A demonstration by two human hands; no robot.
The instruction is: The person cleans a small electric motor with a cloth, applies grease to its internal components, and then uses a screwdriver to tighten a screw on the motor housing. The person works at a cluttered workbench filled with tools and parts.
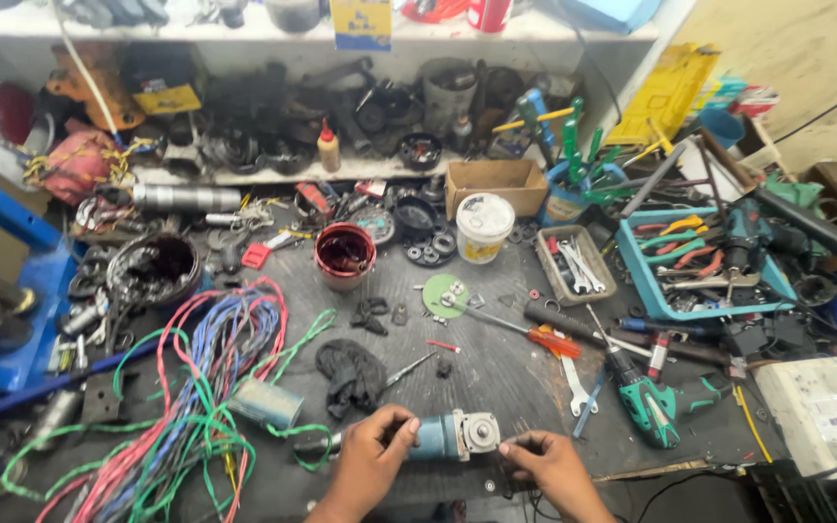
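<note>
The blue-bodied angle grinder [449, 435] lies on its side, long axis left to right. The left hand [372, 455] wraps its body just left of the grey gear head; the right hand [546, 459], fingers pinched, touches the head's right side.

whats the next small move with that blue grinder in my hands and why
Probably steady the blue grinder with your left hand and let your right hand work on the grey head. The left hand already wraps the body, while the right fingers sit pinched just beside the head, barely touching it. If a tool is needed, the orange-handled screwdriver lies closest.
</note>
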